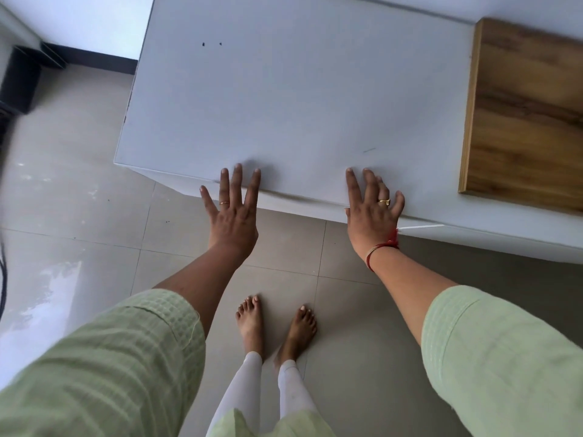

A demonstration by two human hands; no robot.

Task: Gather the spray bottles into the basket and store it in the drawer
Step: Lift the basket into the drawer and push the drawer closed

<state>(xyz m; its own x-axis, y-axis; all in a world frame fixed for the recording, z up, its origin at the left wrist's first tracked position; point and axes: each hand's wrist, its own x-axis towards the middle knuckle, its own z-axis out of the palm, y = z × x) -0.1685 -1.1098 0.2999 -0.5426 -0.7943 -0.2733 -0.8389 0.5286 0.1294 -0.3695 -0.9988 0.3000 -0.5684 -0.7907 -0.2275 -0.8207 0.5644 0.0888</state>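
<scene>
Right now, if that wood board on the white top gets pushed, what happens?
Board looks thick, so probably stiff and fairly heavy. It lies flat: unlikely to tip or roll. Top looks smooth; it may slide, if loose.

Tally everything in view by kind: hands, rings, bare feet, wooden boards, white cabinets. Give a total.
Hands: 2 (left hand, right hand)
Rings: 2 (left-hand ring, right-hand ring)
Bare feet: 2 (left foot, right foot)
Wooden boards: 1 (wooden board)
White cabinets: 1 (white cabinet)
Total: 8
</scene>
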